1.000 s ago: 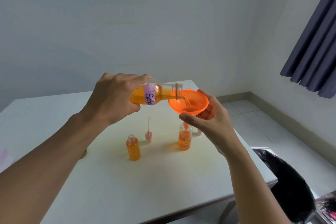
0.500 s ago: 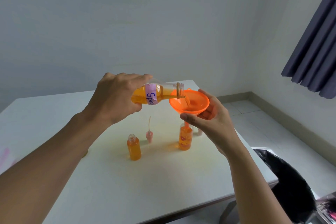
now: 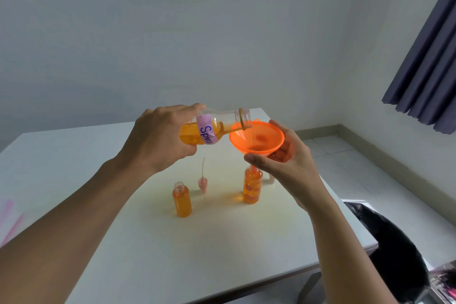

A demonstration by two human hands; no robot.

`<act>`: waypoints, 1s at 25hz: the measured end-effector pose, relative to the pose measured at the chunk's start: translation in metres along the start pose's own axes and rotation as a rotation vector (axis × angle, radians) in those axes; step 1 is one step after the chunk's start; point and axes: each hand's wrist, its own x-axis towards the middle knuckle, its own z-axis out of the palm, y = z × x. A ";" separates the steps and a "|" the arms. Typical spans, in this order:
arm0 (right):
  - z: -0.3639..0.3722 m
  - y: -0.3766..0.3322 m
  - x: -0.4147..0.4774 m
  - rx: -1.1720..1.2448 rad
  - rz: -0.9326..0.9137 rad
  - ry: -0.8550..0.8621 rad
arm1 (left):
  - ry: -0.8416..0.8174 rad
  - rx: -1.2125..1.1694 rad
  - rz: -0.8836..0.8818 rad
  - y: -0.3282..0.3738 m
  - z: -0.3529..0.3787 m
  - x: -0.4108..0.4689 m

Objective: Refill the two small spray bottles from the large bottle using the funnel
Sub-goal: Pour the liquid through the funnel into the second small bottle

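My left hand [image 3: 158, 138] grips the large clear bottle [image 3: 217, 127], which has a purple label and orange liquid and lies almost level, its mouth over the orange funnel [image 3: 256, 137]. My right hand [image 3: 288, 165] holds the funnel by its cone, with the spout in the neck of the right small bottle [image 3: 251, 186]. That bottle is nearly full of orange liquid. The left small bottle [image 3: 182, 200] stands uncapped and full on the white table [image 3: 197, 249]. A pink spray cap [image 3: 202, 181] with its tube stands between the two bottles.
A second cap [image 3: 271, 180] shows partly behind my right hand. Pink items [image 3: 9, 219] lie at the table's left edge. A black bag [image 3: 394, 249] sits on the floor right of the table. A dark curtain [image 3: 429, 61] hangs at the upper right.
The large bottle has tipped back slightly towards level, and the stream into the funnel has thinned. The funnel holds less liquid than before. Both hands stay in place.
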 end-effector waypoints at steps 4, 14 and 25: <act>0.000 0.000 0.000 -0.008 0.000 0.001 | -0.026 -0.060 -0.049 -0.001 0.004 -0.005; 0.002 -0.003 -0.003 -0.057 -0.026 -0.011 | -0.024 -0.165 -0.166 -0.004 -0.001 -0.016; 0.003 -0.011 -0.007 -0.041 -0.036 -0.003 | 0.013 -0.266 -0.262 -0.015 -0.010 -0.033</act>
